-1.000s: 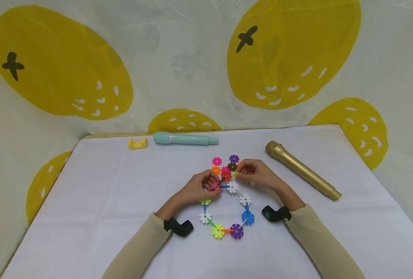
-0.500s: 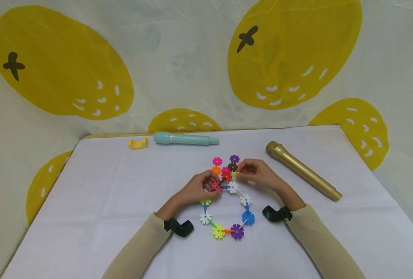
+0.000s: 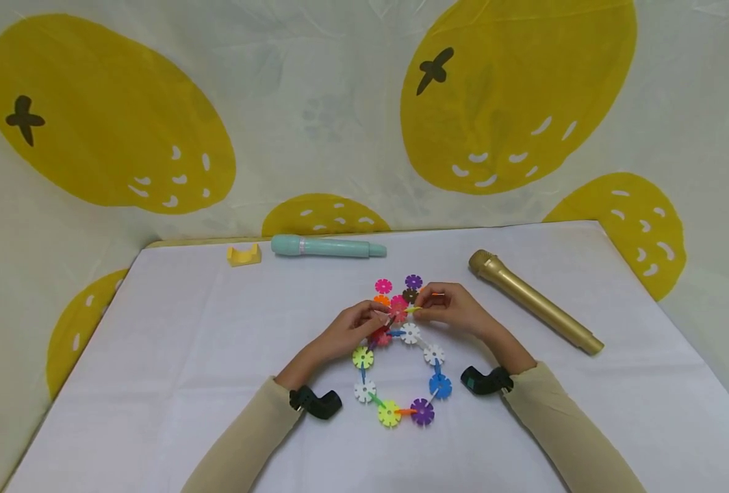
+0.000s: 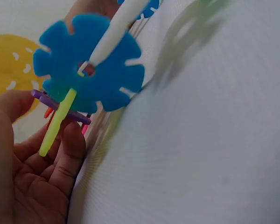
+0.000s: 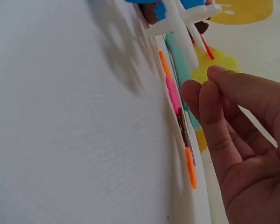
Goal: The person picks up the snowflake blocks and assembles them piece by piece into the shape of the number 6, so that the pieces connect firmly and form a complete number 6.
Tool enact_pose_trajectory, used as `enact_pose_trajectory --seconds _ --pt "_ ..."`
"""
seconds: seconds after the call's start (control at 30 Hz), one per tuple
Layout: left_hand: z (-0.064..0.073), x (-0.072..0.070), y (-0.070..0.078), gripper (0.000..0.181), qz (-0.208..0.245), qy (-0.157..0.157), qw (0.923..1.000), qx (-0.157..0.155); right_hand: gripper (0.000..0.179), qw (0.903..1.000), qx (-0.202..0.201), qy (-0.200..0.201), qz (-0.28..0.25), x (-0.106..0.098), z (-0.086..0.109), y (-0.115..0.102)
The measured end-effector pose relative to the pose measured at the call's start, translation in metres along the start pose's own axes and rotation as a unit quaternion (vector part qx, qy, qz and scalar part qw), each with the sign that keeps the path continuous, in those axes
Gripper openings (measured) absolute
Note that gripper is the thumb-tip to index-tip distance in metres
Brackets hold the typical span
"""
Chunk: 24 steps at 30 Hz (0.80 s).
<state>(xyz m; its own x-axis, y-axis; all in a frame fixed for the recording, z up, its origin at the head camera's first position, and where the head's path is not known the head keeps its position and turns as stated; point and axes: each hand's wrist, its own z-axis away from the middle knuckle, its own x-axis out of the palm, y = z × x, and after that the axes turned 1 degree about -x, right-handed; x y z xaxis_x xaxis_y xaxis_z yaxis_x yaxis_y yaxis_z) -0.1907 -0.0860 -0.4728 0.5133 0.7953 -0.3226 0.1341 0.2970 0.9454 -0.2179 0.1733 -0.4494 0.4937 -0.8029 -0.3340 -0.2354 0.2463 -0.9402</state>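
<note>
A ring of linked plastic snowflake discs, with a white disc and a blue disc among them, is in front of the hands. My left hand pinches the ring at its upper left, around a red disc; its fingers partly hide the discs there. In the left wrist view, a purple disc lies edge-on by the thumb and fingertips. My right hand pinches a yellow disc, edge-on, close to the red discs. The yellow disc shows at the fingertips in the right wrist view.
Loose discs, including a pink one, a purple one and a brown one, lie behind the hands. At the back are a mint-green microphone and a yellow stand. A gold microphone lies on the right.
My left thumb and fingers have shifted up, uncovering more of the ring's upper left. The ring has moved slightly toward the front and right. My right hand still holds the yellow disc, almost unmoved.
</note>
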Motion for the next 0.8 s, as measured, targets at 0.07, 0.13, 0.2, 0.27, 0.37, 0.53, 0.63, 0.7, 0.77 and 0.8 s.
enact_pose_trajectory --seconds 0.07,0.13,0.2,0.27,0.37,0.53,0.63,0.7,0.77,0.8 --pt "0.0 0.0 -0.001 0.026 -0.007 -0.001 1.0 0.001 0.014 1.0 -0.009 0.0 0.002 0.002 0.0 0.0" --pt "-0.001 0.0 -0.003 0.022 -0.013 -0.003 0.9999 0.006 0.013 0.9998 -0.019 -0.006 0.005 0.004 0.0 -0.001" --pt "-0.001 0.0 -0.004 0.019 -0.018 -0.004 0.9998 0.011 0.013 0.9996 -0.027 -0.01 0.009 0.006 0.0 -0.002" --pt "-0.001 0.0 -0.004 0.017 -0.02 -0.003 0.9997 0.014 0.012 0.9993 -0.033 -0.011 0.016 0.009 0.0 -0.004" --pt "-0.001 0.0 -0.003 0.017 -0.022 -0.001 0.9996 0.017 0.01 0.9993 -0.031 -0.003 0.023 0.012 0.0 -0.005" --pt "-0.001 -0.001 -0.001 0.017 -0.011 -0.01 0.9997 0.018 0.008 0.9992 -0.028 0.009 0.025 0.017 0.0 -0.006" --pt "-0.001 -0.001 0.0 0.017 -0.01 -0.01 0.9997 0.021 0.008 0.9986 -0.037 0.009 0.037 0.02 0.0 -0.008" --pt "0.0 -0.001 0.0 0.017 -0.009 -0.008 0.9997 0.023 0.009 0.9984 -0.038 0.011 0.039 0.021 0.0 -0.009" --pt "0.0 -0.001 -0.001 0.017 -0.005 -0.005 0.9997 0.023 0.009 0.9988 -0.032 0.014 0.035 0.021 -0.001 -0.01" --pt "-0.001 -0.001 -0.001 0.017 -0.001 -0.005 0.9997 0.023 0.009 0.9989 -0.028 0.014 0.033 0.021 -0.001 -0.01"
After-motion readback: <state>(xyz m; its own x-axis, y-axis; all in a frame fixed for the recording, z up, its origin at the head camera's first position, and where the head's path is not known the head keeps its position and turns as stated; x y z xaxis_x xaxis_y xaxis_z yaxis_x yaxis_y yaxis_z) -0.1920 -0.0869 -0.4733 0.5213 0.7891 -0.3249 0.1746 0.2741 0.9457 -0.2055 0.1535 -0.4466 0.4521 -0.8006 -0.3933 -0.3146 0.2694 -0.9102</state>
